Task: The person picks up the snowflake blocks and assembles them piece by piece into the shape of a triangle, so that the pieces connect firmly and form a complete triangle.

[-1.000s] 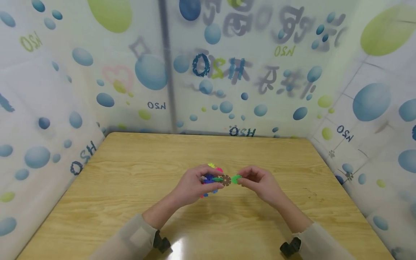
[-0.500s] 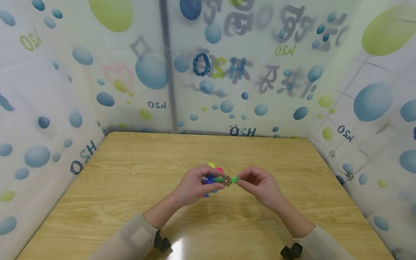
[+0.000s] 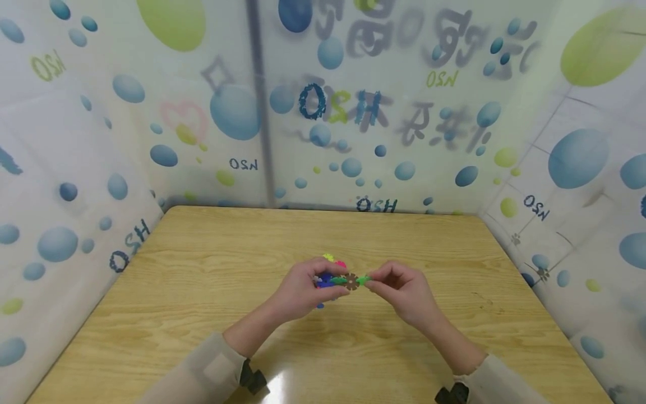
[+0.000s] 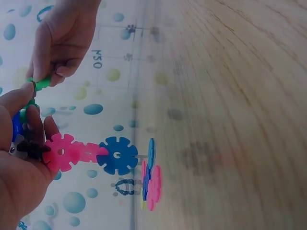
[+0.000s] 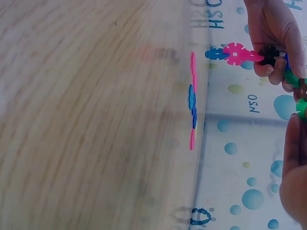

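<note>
While the left hand [image 3: 300,289] hangs on to the chain [image 4: 88,152], the right hand [image 3: 404,289] has the lime disc [image 3: 363,280] in a tight little pinch, thumb against fingertip. The left grip is roomier: in the head view we see thumb and finger well parted, with the dark green disc [image 3: 338,280] in the gap and the brown disc [image 3: 351,281] poking out past the tips. Lime seems to meet brown at the edge, but we can't tell if they're actually slotted together. All this is over the middle of the table [image 3: 227,241].

From up top we only get a blue disc [image 3: 325,279] plus bits of pink and yellow peeking out around the left hand. The wrist cams give us way more. In the left one we can follow the chain out of the palm: black disc [image 4: 33,149], two pink discs [image 4: 62,152], then a teal disc [image 4: 117,164]. The pink one by the black is face-on there; in the right one it's edge-on and its neighbour faces us. Past those is the base [image 4: 156,184], pink and blue discs seen nearly side-on. Whether it touches the wood, we honestly can't say.
</note>
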`<state>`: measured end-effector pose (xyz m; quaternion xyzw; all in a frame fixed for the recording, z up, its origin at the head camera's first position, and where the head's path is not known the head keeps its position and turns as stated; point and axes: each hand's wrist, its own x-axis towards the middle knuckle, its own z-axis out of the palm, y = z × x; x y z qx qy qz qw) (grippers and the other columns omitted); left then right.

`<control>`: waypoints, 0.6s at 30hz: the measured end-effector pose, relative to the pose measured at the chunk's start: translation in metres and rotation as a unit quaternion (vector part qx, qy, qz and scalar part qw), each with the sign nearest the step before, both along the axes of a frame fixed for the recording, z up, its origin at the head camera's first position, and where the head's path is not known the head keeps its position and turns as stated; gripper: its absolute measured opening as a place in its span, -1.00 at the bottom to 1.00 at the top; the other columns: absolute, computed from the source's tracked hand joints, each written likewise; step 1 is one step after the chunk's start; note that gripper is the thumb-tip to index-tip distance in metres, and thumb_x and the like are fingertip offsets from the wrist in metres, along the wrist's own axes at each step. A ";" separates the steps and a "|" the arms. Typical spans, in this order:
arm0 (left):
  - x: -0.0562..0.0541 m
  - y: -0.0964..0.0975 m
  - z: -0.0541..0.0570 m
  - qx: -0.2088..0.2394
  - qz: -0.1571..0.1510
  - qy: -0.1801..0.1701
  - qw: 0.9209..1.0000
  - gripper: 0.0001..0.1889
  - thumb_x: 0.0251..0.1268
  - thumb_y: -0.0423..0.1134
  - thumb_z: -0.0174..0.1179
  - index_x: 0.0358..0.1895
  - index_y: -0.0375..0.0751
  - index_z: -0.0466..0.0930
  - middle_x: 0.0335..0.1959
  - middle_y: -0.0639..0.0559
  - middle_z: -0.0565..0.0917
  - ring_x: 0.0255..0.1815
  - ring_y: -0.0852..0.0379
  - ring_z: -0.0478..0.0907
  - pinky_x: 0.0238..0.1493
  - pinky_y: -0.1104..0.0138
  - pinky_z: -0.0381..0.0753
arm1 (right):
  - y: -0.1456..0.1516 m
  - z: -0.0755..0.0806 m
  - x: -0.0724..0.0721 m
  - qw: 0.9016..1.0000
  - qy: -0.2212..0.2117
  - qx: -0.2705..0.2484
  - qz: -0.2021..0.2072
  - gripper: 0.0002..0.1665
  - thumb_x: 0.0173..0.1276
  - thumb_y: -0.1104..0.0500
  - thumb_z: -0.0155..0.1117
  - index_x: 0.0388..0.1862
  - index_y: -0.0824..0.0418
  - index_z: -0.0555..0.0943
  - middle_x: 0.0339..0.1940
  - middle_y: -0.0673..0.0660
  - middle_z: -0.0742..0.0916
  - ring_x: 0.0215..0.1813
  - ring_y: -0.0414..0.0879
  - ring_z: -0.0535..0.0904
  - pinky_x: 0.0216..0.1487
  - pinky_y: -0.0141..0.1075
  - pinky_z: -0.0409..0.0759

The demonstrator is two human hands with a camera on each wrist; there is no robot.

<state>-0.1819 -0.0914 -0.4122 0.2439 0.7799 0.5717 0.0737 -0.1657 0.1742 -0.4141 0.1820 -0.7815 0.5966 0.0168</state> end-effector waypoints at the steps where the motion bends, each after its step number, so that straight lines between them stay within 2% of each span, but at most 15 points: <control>1: 0.000 0.000 0.000 0.001 0.000 0.001 1.000 -0.71 0.44 -0.17 0.53 0.15 -0.05 0.82 0.06 -0.05 0.75 -0.14 0.15 0.77 -0.14 0.33 0.84 | 0.000 -0.001 0.000 1.000 -0.002 -0.001 -0.002 -0.90 0.52 0.31 0.48 -0.10 0.34 0.76 -0.13 -0.01 0.84 -0.14 -0.19 0.77 -0.07 -0.32 0.81; 7: 0.000 0.001 0.001 -0.006 0.004 0.008 1.000 -0.73 0.43 -0.15 0.53 0.12 -0.05 0.82 0.05 -0.03 0.75 -0.13 0.17 0.77 -0.13 0.35 0.83 | -0.003 -0.002 0.001 1.000 -0.005 -0.010 -0.011 -0.94 0.48 0.36 0.48 -0.13 0.35 0.76 -0.16 -0.02 0.85 -0.17 -0.20 0.78 -0.09 -0.29 0.83; 15: 0.000 0.001 0.003 -0.002 0.009 -0.017 1.000 -0.72 0.45 -0.14 0.52 0.13 -0.07 0.80 0.05 -0.04 0.78 -0.19 0.16 0.79 -0.19 0.28 0.83 | -0.007 0.001 0.000 1.000 -0.006 -0.012 -0.017 -0.93 0.48 0.36 0.49 -0.14 0.37 0.77 -0.19 -0.07 0.84 -0.20 -0.20 0.78 -0.11 -0.32 0.82; 18: 0.000 0.000 0.003 -0.010 0.013 -0.015 1.000 -0.72 0.44 -0.12 0.52 0.13 -0.02 0.80 0.03 -0.01 0.79 -0.20 0.14 0.77 -0.25 0.25 0.81 | -0.007 0.002 0.000 1.000 0.000 -0.009 -0.014 -0.94 0.49 0.34 0.49 -0.14 0.34 0.76 -0.18 0.00 0.84 -0.20 -0.17 0.78 -0.13 -0.35 0.81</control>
